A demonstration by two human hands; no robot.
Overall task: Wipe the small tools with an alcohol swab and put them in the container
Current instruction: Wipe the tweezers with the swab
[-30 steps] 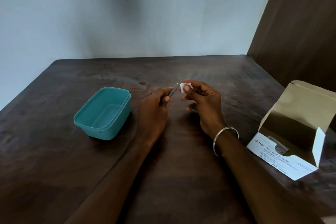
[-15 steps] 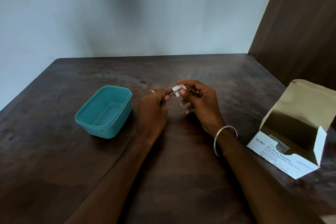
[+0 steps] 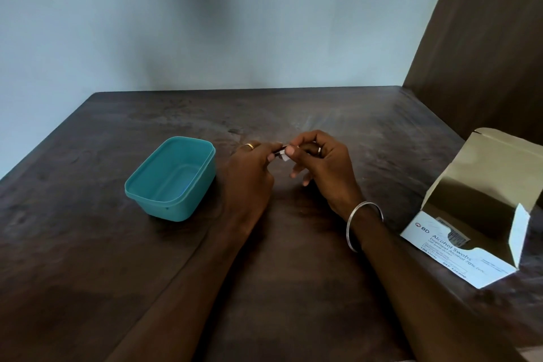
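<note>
From the head view, my left hand point(image 3: 249, 167) pinches the small tool point(image 3: 277, 152) at one end, fingers and thumb curled round it, while my right hand point(image 3: 320, 164) grips the alcohol swab point(image 3: 283, 155) folded over the other end. The two hands meet above the middle of the table point(image 3: 293, 288), fingertips almost touching. Only a short dark sliver of the tool shows between them; it looks slim and metallic, but most of it is hidden in my fingers, so I cannot tell what kind of tool it is or how long it runs. Its long axis seems to lie roughly left to right, from my left thumb toward my right one. The swab shows as a small white fold, pinched under my right thumb.

The teal container point(image 3: 170, 176) sits on the table to the left of both hands, close beside my left wrist, open at the top and, as far as I can see, with nothing in it. My left hand is the nearer one to it and already holds the tool, so I judge the drop belongs to that hand: a short swing leftward and the tool can go in along the container's length. I take it the wiping is under way and no tool has been put in yet.

The box of alcohol swabs point(image 3: 470, 226) lies open on its side well off to my right, its flap up.
</note>
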